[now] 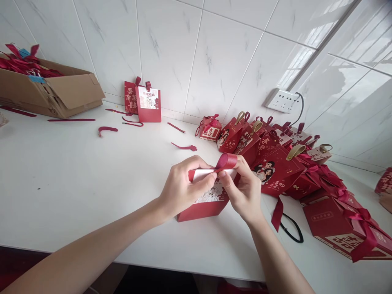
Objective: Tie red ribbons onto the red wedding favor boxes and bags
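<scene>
A red cardboard box with a white illustrated panel is near the front edge of the white bench, the left hand and right hand both with fingers clamped on its top (a red ribbon loop rises between them).

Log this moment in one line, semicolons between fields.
left hand: pinching red box, top edge; right hand: pinching same edge by ribbon loop; box: on table

Your bare left forearm slants long from the lower left, your right forearm steeper from the lower right; your left grip and right grip pinch side by side, thumb tips nearly meeting.
</scene>
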Demonstrator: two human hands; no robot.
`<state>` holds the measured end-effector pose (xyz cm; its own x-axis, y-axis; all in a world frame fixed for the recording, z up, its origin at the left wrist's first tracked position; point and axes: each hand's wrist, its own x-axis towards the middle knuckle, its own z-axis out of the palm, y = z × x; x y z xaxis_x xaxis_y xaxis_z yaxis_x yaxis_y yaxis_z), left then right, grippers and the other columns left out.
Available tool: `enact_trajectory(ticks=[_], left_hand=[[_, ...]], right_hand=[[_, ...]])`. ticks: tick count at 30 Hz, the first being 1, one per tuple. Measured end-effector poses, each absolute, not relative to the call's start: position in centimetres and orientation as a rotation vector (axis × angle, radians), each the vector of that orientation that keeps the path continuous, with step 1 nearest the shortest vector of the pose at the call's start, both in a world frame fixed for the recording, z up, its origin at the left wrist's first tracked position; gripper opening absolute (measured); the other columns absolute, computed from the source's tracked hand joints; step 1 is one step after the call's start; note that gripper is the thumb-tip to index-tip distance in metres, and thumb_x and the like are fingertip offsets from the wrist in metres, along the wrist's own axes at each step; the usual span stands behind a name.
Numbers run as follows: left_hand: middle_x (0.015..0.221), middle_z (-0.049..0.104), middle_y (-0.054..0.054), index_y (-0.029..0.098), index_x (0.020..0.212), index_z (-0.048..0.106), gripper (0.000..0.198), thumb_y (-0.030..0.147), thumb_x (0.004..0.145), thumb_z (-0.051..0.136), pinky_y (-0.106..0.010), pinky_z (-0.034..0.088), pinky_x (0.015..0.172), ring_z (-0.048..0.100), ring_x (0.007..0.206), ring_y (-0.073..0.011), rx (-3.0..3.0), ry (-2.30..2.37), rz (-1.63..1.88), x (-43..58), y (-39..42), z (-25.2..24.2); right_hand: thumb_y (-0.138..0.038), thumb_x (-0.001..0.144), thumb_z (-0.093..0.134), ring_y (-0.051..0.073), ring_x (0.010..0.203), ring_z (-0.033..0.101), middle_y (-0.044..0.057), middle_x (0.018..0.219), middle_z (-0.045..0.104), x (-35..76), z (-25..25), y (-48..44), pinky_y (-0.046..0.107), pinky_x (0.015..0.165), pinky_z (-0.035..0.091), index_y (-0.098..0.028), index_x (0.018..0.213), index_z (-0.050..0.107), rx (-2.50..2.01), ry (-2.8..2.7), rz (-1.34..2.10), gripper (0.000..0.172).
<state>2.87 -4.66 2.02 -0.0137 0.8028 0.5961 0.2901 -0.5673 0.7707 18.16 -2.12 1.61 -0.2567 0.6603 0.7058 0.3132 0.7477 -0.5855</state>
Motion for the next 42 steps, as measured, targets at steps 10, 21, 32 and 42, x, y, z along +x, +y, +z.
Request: enact_trajectory(ticks=[10,21,32,42], left_hand=[[0.069,0.065,0.004,0.017,0.074,0.063,0.004,0.016,0.077,0.061,-0.016,0.047,0.060,0.061,0.065,-0.0080,1.812,1.099,1.578,2.8,-4.6,1.9],[0.079,0.070,0.003,0.017,0.082,0.066,0.007,0.014,0.078,0.060,-0.014,0.049,0.069,0.063,0.074,-0.0075,1.851,0.996,1.587,2.6,-4.4,1.9],[0.069,0.064,0.003,0.016,0.072,0.061,0.008,0.021,0.078,0.061,-0.018,0.046,0.060,0.059,0.065,-0.0091,1.807,1.109,1.491,2.5,-4.4,1.9],[0.067,0.062,0.003,0.016,0.070,0.060,0.008,0.020,0.077,0.060,-0.019,0.044,0.059,0.057,0.063,-0.0090,1.786,1.098,1.508,2.5,-4.5,1.9]], right_hand=[[-0.019,0.080,0.059,0.017,0.078,0.047,0.002,0.083,0.049,18.5,1.6,-2.0,0.031,0.067,0.038,-0.022,0.093,0.059,-0.632,-1.892,0.463,0.013],[-0.019,0.086,0.053,0.012,0.068,0.048,-0.001,0.075,0.049,18.3,1.6,-2.1,0.026,0.057,0.037,-0.022,0.086,0.057,-0.730,-1.876,0.435,0.005],[-0.012,0.081,0.055,0.015,0.073,0.050,0.001,0.081,0.052,17.8,0.8,-1.9,0.031,0.065,0.040,-0.023,0.093,0.053,-0.599,-1.842,0.243,0.017],[-0.017,0.081,0.055,0.015,0.069,0.048,0.000,0.076,0.050,18.0,1.2,-2.1,0.030,0.062,0.038,-0.021,0.086,0.056,-0.645,-1.854,0.346,0.006]])
